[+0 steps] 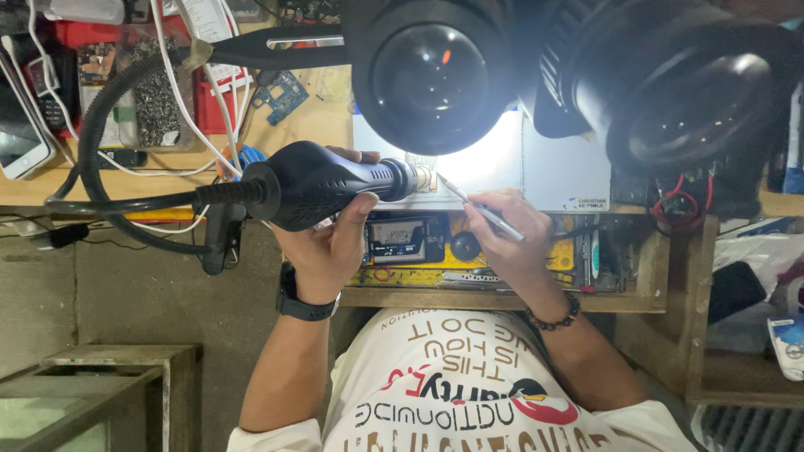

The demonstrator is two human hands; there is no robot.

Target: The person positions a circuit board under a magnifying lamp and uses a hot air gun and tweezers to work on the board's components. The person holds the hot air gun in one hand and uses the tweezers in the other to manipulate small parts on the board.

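Observation:
My left hand [331,247], with a black watch on its wrist, grips a black hot-air gun [322,182]. The gun's metal nozzle points right at a small part [423,165] on a brightly lit white mat [502,159]. My right hand [512,243], with a bead bracelet on its wrist, holds thin metal tweezers [479,203]. The tweezer tips reach up-left to just beside the nozzle. Glare hides the detail of the small part.
Two large black microscope eyepieces [431,75] [691,92] loom over the mat. The gun's black hose [100,113] loops left across the wooden bench among white cables, a phone [17,125] and a parts box. A yellow tray with a small meter [398,238] sits below the hands.

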